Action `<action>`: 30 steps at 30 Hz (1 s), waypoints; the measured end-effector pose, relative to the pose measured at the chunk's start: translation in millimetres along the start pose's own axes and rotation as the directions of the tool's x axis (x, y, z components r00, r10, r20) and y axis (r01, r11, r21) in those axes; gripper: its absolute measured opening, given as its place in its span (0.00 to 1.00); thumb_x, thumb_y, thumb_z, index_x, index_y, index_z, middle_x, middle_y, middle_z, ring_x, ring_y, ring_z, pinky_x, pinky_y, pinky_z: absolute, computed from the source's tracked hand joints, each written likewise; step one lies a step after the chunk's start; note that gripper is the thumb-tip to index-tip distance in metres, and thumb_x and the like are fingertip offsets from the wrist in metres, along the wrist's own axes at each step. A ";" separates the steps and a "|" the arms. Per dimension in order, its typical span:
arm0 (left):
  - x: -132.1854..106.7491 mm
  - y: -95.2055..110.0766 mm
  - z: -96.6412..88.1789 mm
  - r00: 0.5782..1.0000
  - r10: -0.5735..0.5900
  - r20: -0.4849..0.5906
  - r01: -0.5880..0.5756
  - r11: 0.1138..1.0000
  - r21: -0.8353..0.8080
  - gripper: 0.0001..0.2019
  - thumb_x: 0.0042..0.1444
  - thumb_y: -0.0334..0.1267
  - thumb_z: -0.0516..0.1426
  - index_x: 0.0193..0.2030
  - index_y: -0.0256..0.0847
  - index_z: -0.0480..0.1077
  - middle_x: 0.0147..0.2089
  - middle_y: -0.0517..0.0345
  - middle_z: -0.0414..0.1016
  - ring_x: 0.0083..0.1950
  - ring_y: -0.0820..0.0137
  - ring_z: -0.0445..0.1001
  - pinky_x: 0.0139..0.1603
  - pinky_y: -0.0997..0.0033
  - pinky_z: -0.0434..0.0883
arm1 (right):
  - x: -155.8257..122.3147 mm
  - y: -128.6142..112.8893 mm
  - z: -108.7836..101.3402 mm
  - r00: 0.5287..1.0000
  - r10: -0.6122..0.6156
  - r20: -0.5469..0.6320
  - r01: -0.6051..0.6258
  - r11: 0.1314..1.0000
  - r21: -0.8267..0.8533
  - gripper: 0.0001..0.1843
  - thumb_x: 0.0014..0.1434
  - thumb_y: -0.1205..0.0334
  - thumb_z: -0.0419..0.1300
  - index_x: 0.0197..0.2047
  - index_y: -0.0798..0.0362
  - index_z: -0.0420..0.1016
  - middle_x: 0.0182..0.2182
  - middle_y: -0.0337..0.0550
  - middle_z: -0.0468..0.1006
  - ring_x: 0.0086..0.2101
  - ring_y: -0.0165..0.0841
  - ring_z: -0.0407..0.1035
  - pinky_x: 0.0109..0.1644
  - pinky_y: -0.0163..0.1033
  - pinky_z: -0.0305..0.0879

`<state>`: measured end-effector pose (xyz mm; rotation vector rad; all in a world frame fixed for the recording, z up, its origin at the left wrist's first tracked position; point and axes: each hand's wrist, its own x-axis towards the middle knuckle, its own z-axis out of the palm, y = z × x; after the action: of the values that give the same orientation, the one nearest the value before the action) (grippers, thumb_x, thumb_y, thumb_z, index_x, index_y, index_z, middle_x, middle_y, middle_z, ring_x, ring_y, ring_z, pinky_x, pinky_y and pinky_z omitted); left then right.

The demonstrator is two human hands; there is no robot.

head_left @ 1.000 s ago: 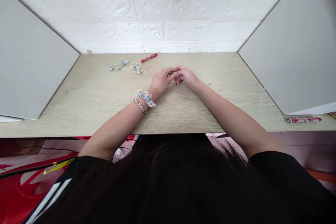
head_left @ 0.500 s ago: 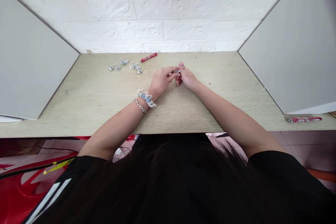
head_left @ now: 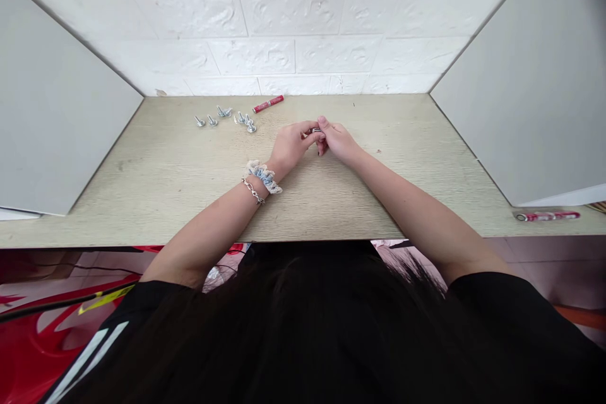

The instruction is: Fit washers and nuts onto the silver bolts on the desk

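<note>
My left hand and my right hand meet at the middle of the wooden table, their fingertips pinching a small silver metal part. The fingers hide most of it, so its exact form cannot be told. Several loose silver screws lie in a scattered row at the back left, beyond my left hand and apart from it. A red tube lies just behind them, near the wall. My left wrist wears a pale blue scrunchie and a silver chain bracelet.
Grey panels stand at both table sides, and a white brick-textured wall rises behind. A second red-and-silver tube lies at the front right corner. Beyond the table's front edge, a red object shows below.
My right thumb has come down from its raised position toward the metal part. Both hands stay together, and the screws and red tube have not moved.
</note>
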<state>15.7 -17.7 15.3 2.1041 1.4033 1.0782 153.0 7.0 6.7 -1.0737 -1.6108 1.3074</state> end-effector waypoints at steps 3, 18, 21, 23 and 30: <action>-0.3 1.0 -0.2 1.000 -0.010 -0.001 0.010 1.000 -0.014 0.10 0.58 0.39 0.56 0.43 0.43 0.77 0.33 0.61 0.78 0.33 0.74 0.71 0.37 0.74 0.65 | 0.6 0.4 -0.6 1.000 -0.010 0.016 0.010 1.000 0.017 0.34 0.55 0.31 0.46 0.20 0.56 0.63 0.13 0.35 0.63 0.15 0.22 0.60 0.21 0.29 0.58; -0.5 2.6 -1.1 0.994 -0.018 0.104 0.020 1.000 -0.022 0.12 0.60 0.41 0.53 0.39 0.39 0.75 0.29 0.60 0.76 0.29 0.76 0.68 0.36 0.74 0.65 | 6.2 6.7 -2.2 1.000 0.015 -0.001 -0.015 1.000 0.020 0.30 0.59 0.36 0.48 0.26 0.57 0.67 0.16 0.35 0.66 0.15 0.22 0.62 0.19 0.29 0.61; -0.2 0.3 -0.5 0.994 -0.026 0.109 0.030 0.999 -0.037 0.11 0.60 0.41 0.53 0.40 0.39 0.74 0.29 0.61 0.76 0.28 0.76 0.68 0.35 0.74 0.65 | 7.1 8.0 -2.3 1.000 0.016 -0.005 -0.016 1.000 0.003 0.29 0.60 0.38 0.47 0.26 0.57 0.67 0.16 0.35 0.66 0.15 0.22 0.62 0.19 0.28 0.61; -0.2 -1.3 -0.1 0.992 -0.040 0.117 0.046 0.998 -0.050 0.11 0.59 0.40 0.53 0.41 0.39 0.74 0.30 0.61 0.75 0.27 0.77 0.67 0.34 0.75 0.65 | 6.8 7.6 -1.9 1.000 0.015 -0.002 -0.015 1.000 -0.014 0.28 0.61 0.40 0.47 0.26 0.57 0.67 0.16 0.35 0.67 0.15 0.22 0.62 0.19 0.28 0.61; -0.2 -1.7 -0.3 0.994 -0.035 0.108 0.039 0.999 -0.038 0.09 0.59 0.40 0.54 0.40 0.39 0.73 0.29 0.62 0.74 0.26 0.78 0.66 0.35 0.75 0.65 | 5.2 6.9 -1.4 1.000 0.002 -0.001 -0.002 1.000 -0.024 0.27 0.64 0.43 0.47 0.27 0.58 0.68 0.17 0.35 0.67 0.15 0.22 0.62 0.20 0.29 0.60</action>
<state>14.3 -17.1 14.2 2.0672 1.3537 0.9561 153.5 13.1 0.5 -1.0903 -1.6286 1.2921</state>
